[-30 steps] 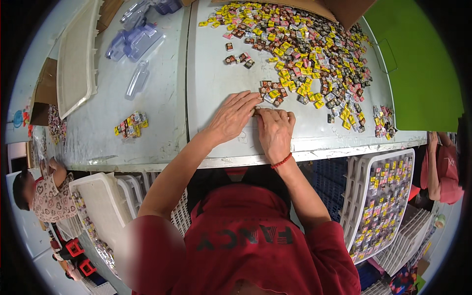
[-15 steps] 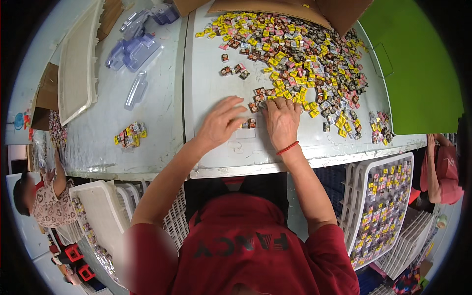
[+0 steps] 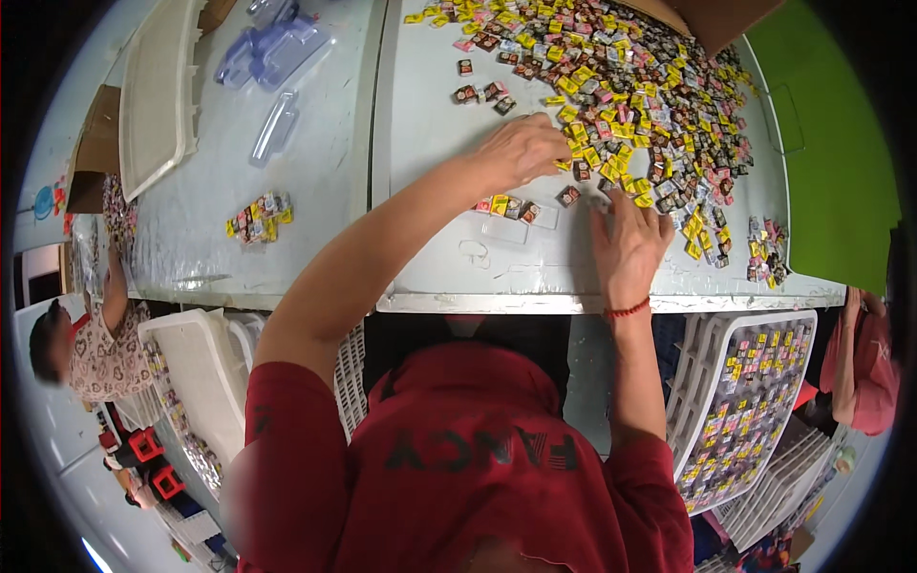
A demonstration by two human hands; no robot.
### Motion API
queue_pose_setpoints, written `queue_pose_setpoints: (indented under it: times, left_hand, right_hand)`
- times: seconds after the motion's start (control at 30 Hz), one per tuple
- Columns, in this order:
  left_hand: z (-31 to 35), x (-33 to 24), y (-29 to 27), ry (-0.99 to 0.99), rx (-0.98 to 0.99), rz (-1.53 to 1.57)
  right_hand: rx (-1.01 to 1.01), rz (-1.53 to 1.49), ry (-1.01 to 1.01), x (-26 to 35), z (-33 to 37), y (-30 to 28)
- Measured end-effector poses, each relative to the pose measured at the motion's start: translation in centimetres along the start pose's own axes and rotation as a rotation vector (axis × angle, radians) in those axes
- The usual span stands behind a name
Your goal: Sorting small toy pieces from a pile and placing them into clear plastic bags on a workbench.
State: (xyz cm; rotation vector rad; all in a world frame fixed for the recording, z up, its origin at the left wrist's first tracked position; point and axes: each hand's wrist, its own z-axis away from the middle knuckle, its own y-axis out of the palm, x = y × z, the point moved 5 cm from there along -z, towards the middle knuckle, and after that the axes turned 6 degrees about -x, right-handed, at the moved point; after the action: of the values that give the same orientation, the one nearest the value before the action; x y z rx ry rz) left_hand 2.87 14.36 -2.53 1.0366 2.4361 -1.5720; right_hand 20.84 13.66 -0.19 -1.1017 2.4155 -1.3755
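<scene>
Left hand [image 3: 523, 151] up at the near-left edge of the heap of small wrapped pieces [image 3: 630, 105], fingers curled, a yellow piece [image 3: 563, 165] right at the tips; whether it is pinched, I cannot tell; over on the other side, the right hand [image 3: 632, 234], thumb a little apart from the bent forefinger, tips beside a dark piece [image 3: 606, 185]; again, no telling whether anything is held.

Between the 2 wrists and nearer the body lies the clear plastic tray [image 3: 545, 218], flat on the worktable [image 3: 430, 263]; it probably sits there so both hands can reach heap and tray alike; its long axis runs left to right, the right end dipping slightly toward the person; the row of pieces [image 3: 506, 205] follows that line, side by side, likely kept straight by the tray wall; 1 brown piece [image 3: 569, 195] lies loose just beyond the right end; far left, a spare clear shell [image 3: 274, 129] slants, its long axis running from upper right to lower left.
</scene>
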Motion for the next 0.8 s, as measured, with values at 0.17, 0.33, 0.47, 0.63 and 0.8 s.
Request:
queue_pose_setpoints:
  times: [0.17,0.33,0.47,0.63,0.8]
  left_hand:
    - [0.1,0.0,0.4,-0.080,0.031,-0.102]
    - [2.0,0.3,-2.8,-0.286,-0.093,-0.052]
    - [5.6,1.3,-3.2,-0.267,-0.120,-0.130]
    - [5.2,1.1,-3.4,-0.219,-0.113,-0.167]
    - [5.6,0.9,-3.6,-0.323,-0.078,-0.226]
  right_hand:
    - [0.167,0.047,0.003,-0.3,2.3,0.5]
    - [0.316,-0.056,-0.012,-0.9,2.4,0.3]
    - [0.306,-0.227,-0.058,-1.1,2.6,0.4]
    - [0.145,-0.297,-0.079,-0.2,2.6,-0.2]
    - [0.121,-0.384,-0.053,3.1,1.6,-0.8]
